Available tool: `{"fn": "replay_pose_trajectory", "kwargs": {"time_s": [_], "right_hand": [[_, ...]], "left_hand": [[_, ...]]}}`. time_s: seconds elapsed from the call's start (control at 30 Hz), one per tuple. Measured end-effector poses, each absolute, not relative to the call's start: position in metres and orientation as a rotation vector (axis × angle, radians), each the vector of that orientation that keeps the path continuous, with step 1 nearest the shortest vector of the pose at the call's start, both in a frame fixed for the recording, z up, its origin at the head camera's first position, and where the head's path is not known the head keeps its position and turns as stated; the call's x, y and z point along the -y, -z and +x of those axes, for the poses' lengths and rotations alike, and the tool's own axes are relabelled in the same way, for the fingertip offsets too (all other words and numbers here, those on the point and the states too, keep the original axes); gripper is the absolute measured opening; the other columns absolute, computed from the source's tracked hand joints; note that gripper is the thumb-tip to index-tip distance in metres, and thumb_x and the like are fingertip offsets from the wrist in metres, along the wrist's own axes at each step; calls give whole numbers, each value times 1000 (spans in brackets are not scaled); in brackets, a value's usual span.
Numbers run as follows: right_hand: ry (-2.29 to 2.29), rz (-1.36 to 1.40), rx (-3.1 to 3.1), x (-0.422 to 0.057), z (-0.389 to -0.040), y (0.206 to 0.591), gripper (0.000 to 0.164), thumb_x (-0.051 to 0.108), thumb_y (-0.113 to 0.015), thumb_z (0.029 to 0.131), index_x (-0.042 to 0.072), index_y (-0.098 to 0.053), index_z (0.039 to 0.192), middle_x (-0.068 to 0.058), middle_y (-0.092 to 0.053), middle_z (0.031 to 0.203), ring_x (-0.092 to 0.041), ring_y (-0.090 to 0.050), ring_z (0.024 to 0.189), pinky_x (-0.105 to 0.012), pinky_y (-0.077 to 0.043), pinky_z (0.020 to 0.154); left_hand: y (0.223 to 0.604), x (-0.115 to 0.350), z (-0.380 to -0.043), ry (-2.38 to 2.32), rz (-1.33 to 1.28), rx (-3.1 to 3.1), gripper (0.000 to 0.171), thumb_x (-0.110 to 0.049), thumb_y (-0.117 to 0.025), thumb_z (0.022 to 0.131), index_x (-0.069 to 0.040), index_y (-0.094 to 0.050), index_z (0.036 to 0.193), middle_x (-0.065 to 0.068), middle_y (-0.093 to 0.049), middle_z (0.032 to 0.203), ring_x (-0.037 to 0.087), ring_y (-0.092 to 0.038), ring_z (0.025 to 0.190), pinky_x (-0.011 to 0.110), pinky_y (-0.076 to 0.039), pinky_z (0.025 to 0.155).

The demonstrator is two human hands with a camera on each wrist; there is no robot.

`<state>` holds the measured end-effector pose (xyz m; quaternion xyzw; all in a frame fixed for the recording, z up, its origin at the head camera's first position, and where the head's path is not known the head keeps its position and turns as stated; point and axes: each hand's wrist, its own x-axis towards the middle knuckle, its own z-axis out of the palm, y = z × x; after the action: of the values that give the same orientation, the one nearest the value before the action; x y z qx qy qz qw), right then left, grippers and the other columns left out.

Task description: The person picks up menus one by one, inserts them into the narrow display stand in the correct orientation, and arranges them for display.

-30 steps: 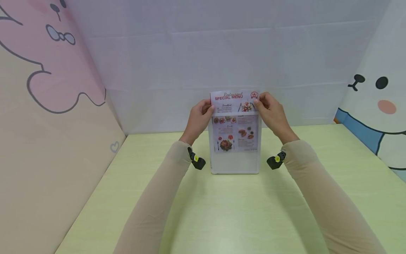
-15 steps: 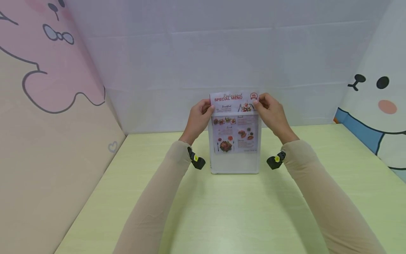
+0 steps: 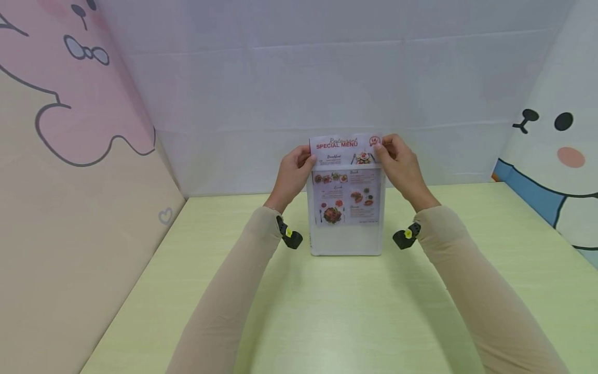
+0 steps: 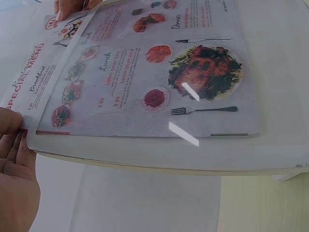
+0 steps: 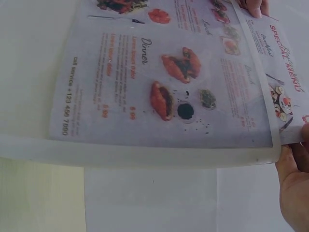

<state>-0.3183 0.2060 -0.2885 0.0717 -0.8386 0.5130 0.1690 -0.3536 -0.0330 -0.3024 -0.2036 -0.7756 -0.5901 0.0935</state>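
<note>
A printed restaurant menu sheet sits partly inside a white, clear-fronted upright display stand. Its top strip sticks out above the stand's upper edge, while the lower part shows through the front. My left hand pinches the sheet's left edge near the top, thumb in front. On the opposite side, my right hand pinches the upper right edge, thumb beside the red logo. In the left wrist view the menu's bottom edge lies inside the stand, short of its base. Fingers behind the sheet are partly hidden.
The stand rests on a pale yellow-green table. Behind it hangs a white creased backdrop. A pink cartoon panel borders the left, and a white bear panel the right. Black wrist cameras sit at both cuffs.
The right thumb and fingers shift slightly up and outward along the menu's edge. The sheet's height in the stand looks almost the same; the left hand stays in place.
</note>
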Motion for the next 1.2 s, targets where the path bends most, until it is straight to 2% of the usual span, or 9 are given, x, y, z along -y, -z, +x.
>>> {"fn": "replay_pose_trajectory", "kwargs": {"time_s": [0.5,0.67,1.2], "right_hand": [[-1429,209,2403,-205,-317,287,34,33,-43,102,4,-47,120,-17,-57,129,-27,-53,114,-44,-41,97],[-1411,200,2417,-204,-316,287,32,32,-43,102,4,-48,118,-18,-58,126,-27,-53,109,-43,-41,93],[-1400,220,2424,-204,-314,286,34,31,-46,101,1,-50,118,-19,-58,125,-28,-52,112,-45,-41,97]], "left_hand": [[300,35,-352,1767,-590,2301,29,-18,-52,100,-4,-57,125,13,-65,121,20,-64,103,33,-52,90],[301,36,-353,1764,-598,2297,29,-18,-53,100,-4,-57,125,12,-65,120,19,-64,104,33,-51,91],[303,36,-353,1773,-607,2301,30,-19,-52,100,-5,-56,126,11,-65,121,19,-63,105,34,-51,93]]}}
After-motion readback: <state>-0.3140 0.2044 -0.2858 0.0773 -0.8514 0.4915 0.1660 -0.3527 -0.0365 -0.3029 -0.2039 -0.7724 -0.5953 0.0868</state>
